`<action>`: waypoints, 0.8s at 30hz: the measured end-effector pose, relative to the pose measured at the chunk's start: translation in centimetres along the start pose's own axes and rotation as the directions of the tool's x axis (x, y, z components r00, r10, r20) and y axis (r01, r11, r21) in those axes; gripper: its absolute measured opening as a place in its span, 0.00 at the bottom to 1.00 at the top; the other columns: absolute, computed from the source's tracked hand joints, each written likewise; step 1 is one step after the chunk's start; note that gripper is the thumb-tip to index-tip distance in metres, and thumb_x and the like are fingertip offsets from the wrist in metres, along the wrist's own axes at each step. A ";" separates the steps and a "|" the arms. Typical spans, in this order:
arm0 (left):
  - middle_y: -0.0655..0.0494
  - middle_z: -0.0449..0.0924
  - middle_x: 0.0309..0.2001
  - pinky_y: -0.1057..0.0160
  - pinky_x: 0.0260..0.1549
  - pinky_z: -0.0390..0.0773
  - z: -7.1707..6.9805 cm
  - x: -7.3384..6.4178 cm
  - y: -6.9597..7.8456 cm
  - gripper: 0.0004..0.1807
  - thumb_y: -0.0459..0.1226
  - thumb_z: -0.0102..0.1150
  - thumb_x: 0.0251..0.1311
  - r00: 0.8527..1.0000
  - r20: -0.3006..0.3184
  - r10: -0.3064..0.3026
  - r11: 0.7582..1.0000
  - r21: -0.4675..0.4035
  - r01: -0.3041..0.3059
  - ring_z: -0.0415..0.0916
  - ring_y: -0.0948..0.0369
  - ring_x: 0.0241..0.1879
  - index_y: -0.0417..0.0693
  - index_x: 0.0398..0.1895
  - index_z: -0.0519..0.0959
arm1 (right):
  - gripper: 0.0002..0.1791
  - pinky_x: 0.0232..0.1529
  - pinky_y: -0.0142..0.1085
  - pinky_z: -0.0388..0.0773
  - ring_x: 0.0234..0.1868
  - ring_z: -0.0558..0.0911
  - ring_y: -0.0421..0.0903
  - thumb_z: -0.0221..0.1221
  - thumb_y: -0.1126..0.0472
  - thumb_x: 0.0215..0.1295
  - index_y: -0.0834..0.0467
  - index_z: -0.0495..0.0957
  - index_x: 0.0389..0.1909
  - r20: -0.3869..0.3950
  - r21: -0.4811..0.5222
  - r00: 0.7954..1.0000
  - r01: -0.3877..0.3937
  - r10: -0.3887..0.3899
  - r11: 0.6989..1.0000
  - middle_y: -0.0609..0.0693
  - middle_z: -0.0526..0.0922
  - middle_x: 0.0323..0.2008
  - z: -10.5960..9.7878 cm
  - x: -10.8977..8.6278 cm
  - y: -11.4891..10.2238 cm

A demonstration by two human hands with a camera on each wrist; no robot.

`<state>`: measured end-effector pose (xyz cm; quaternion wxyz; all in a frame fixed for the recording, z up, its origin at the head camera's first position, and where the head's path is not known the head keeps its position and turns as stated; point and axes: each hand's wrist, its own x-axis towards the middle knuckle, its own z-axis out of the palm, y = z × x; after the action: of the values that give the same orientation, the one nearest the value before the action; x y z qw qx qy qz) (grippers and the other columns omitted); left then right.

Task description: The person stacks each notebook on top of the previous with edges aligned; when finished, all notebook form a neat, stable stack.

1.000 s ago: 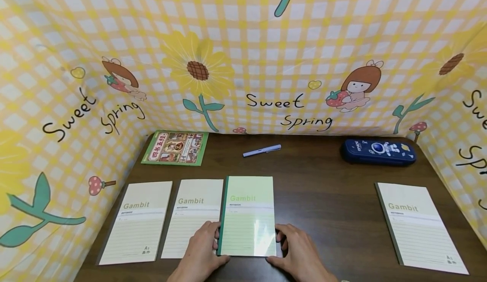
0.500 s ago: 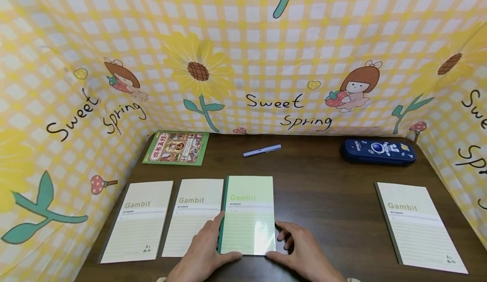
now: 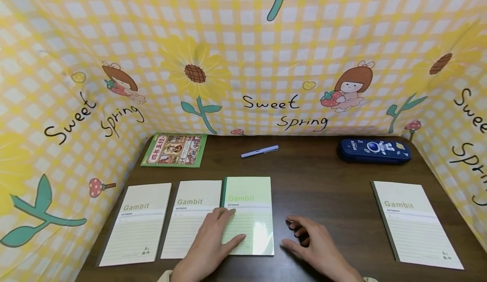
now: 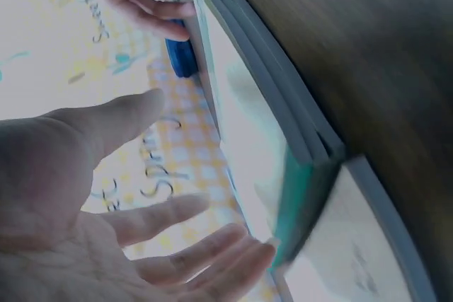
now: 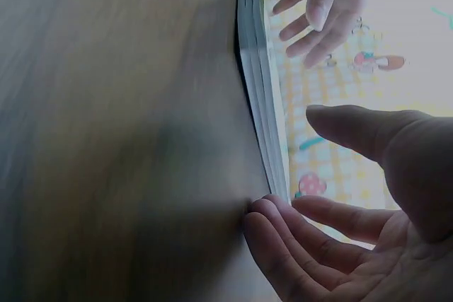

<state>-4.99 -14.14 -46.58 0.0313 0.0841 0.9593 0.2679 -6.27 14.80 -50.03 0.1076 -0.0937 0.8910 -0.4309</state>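
A light green Gambit notebook [image 3: 249,193] with a dark green spine lies in the middle; both wrist views show it on top of a stack of notebooks [image 5: 260,83]. My left hand [image 3: 209,242] hovers over its lower left part, fingers spread and relaxed, holding nothing. Just right of the stack is my right hand [image 3: 321,246], apart from it in the head view, its fingers loosely bent around nothing. A cream notebook [image 3: 195,193] lies against the stack's left side, partly covered by my left hand. Further left is another cream notebook [image 3: 135,225].
One more cream notebook [image 3: 416,225] lies tilted at the right. Along the back are a green picture book [image 3: 175,150], a lilac pen [image 3: 260,151] and a dark blue pencil case [image 3: 374,151]. Yellow checked cloth [image 3: 243,53] walls the brown table [image 3: 319,189].
Both hands have let go of the stack's sides. The left has risen over the green notebook's edge, and the right has moved away to the right. The stack has stayed in place.
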 end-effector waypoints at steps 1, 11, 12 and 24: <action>0.48 0.78 0.60 0.48 0.58 0.78 0.2 0.1 0.2 0.37 0.52 0.74 0.61 1.000 0.000 0.023 1.000 0.003 -0.023 0.75 0.54 0.58 0.43 0.69 0.76 | 0.33 0.35 0.28 0.81 0.41 0.84 0.39 0.76 0.46 0.59 0.56 0.80 0.62 -0.011 -0.007 1.000 -0.003 0.003 1.000 0.49 0.86 0.48 -0.3 -0.1 0.2; 0.55 0.79 0.62 0.54 0.62 0.78 2.1 1.7 3.3 0.34 0.52 0.67 0.68 0.948 0.141 0.285 0.955 0.040 -0.293 0.76 0.57 0.61 0.47 0.72 0.73 | 0.26 0.35 0.28 0.81 0.42 0.85 0.41 0.76 0.52 0.59 0.53 0.83 0.58 -0.145 -0.068 0.988 -0.056 0.046 0.996 0.46 0.87 0.47 -2.6 -1.2 2.1; 0.55 0.79 0.62 0.55 0.62 0.78 2.3 1.9 3.6 0.34 0.52 0.66 0.69 0.936 0.168 0.309 0.947 0.040 -0.320 0.76 0.58 0.62 0.47 0.72 0.73 | 0.26 0.35 0.28 0.81 0.42 0.85 0.41 0.76 0.52 0.59 0.53 0.83 0.58 -0.153 -0.076 0.987 -0.058 0.046 0.995 0.46 0.87 0.47 -2.9 -1.4 2.4; 0.57 0.75 0.68 0.62 0.63 0.78 4.7 4.9 7.2 0.32 0.55 0.59 0.73 0.733 0.331 0.594 0.770 0.031 -0.637 0.74 0.62 0.66 0.52 0.75 0.70 | 0.25 0.32 0.28 0.81 0.40 0.86 0.40 0.75 0.54 0.61 0.56 0.83 0.58 -0.232 -0.108 0.969 -0.112 0.085 0.988 0.48 0.89 0.48 -6.1 -3.1 5.0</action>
<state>-8.32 -4.76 -46.90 0.0811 0.4392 0.8768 0.1778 -5.33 23.16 -49.94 0.0207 -0.0060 0.9253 -0.3787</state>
